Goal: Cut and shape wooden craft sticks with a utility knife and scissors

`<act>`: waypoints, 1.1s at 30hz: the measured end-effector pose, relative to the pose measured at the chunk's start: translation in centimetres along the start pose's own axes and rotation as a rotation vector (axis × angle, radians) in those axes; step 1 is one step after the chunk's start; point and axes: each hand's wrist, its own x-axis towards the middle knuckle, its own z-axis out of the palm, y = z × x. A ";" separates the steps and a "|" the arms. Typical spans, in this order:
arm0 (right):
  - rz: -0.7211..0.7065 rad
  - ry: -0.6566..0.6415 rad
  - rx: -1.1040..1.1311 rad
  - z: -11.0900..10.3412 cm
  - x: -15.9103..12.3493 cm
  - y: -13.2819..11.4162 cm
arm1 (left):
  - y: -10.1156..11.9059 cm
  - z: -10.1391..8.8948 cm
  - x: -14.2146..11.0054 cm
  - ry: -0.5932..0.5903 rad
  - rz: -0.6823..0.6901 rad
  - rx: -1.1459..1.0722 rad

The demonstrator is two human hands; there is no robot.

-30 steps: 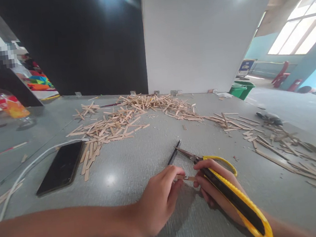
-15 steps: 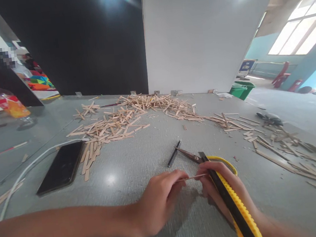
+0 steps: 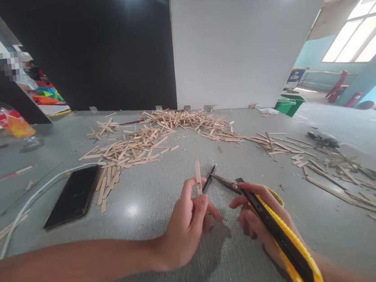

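Note:
Between the thumb and fingers of my left hand [image 3: 187, 222] a short flat wooden stick [image 3: 197, 171] stands upright, with a small notch low on it. My right hand [image 3: 267, 213] is closed around a yellow and black utility knife [image 3: 280, 239], its dark blade end pointing away from me. Apart from each other, the two hands hover over the grey table [image 3: 153, 194]. Just beyond them lie a black pen [image 3: 209, 179] and scissors [image 3: 226, 183] with yellow handles, partly hidden by my right hand and the knife.
Loose wooden sticks [image 3: 134, 147] heap across the table's far side, and thin split pieces [image 3: 349, 186] scatter at right. A phone [image 3: 74, 197] and white cable [image 3: 28, 202] lie left, a bottle [image 3: 12, 122] farther off. Black [image 3: 96, 52] and white [image 3: 231, 41] panels stand behind.
My left hand has turned the stick from lying level between both hands to upright. My right hand has let go of the stick's end and drawn slightly away, still holding the knife.

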 end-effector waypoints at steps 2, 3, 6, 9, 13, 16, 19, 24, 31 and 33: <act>-0.009 -0.012 0.020 -0.1 0.0 0.0 | 0.0 0.0 -0.1 -0.009 -0.004 -0.006; -0.015 -0.010 0.018 -0.1 0.0 -0.2 | -0.1 0.0 -0.1 -0.010 -0.003 -0.006; -0.024 0.014 -0.044 -0.4 0.1 -0.7 | -0.1 0.0 -0.1 -0.013 0.013 0.002; -0.054 -0.006 -0.120 -0.7 0.2 -1.1 | -0.1 0.1 -0.1 -0.013 0.016 0.012; -0.057 -0.017 -0.146 -0.6 0.2 -1.2 | -0.3 0.2 0.0 0.004 -0.004 0.012; -0.047 0.022 -0.092 0.0 0.2 -1.1 | -0.4 0.1 0.0 -0.012 -0.017 0.010; -0.026 0.058 -0.003 0.5 0.1 -1.1 | -0.6 0.1 -0.1 -0.016 -0.021 -0.002; -0.002 0.043 0.025 0.6 0.0 -1.0 | -0.4 0.1 -0.1 -0.025 -0.012 0.012; -0.119 -0.045 -0.109 -0.2 0.2 -1.2 | 0.0 0.1 -0.1 -0.021 -0.001 0.024; -0.136 -0.060 -0.123 -0.2 0.2 -1.4 | 0.0 0.1 -0.2 -0.023 0.001 0.022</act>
